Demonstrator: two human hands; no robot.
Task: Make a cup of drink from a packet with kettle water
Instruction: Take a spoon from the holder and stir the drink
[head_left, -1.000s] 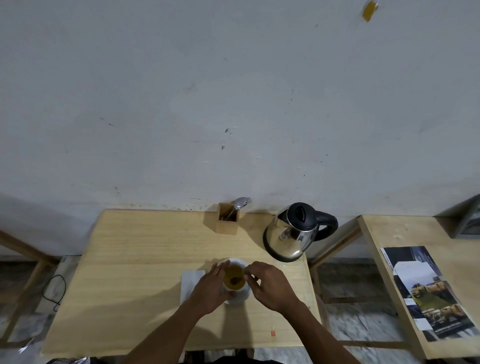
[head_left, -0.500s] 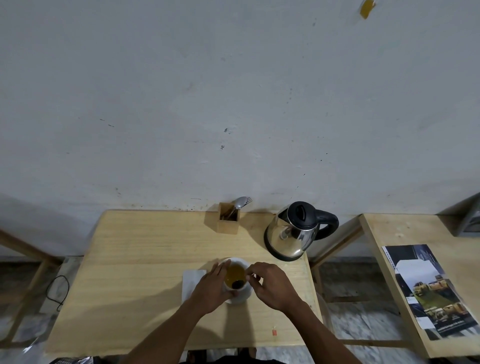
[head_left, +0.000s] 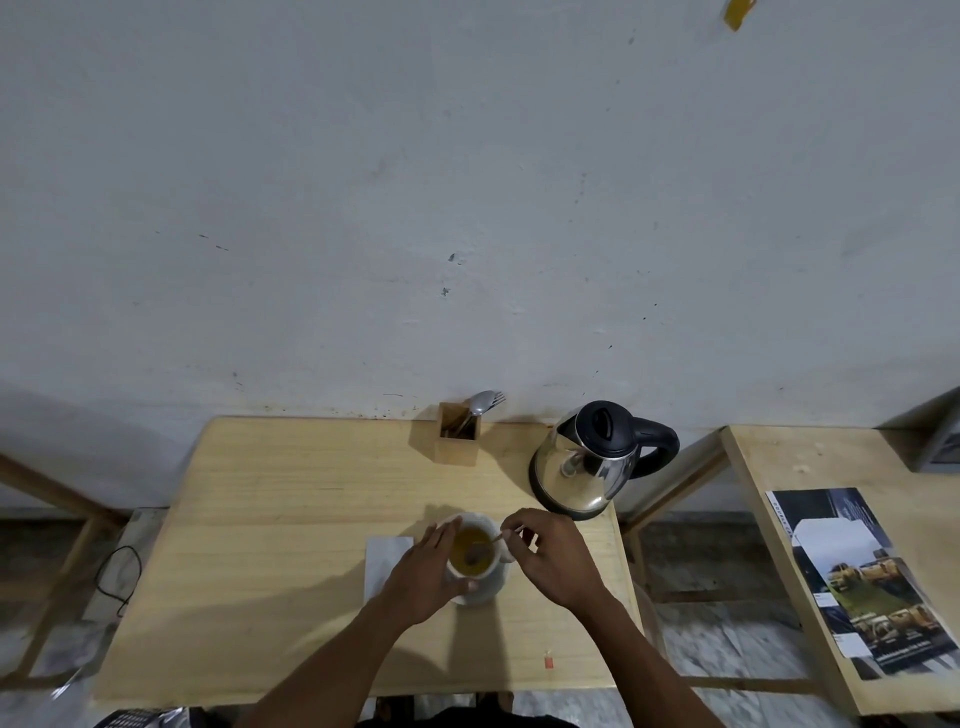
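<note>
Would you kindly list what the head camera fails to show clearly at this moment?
- Stirrer's lower end: sunk in the brownish drink inside the cup.
- Cup's left wall: covered by the left hand.
- What the right hand pinches: too thin to identify.
- Kettle water level: hidden by its shut lid.
- Magazine text: too small, blurred.
- Wooden holder contents: mostly hidden by its walls.

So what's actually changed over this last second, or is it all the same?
Little: the right hand keeps stirring, so the stirrer has shifted inside the cup. The left hand still steadies the cup. The kettle and cutlery holder stayed put.
</note>
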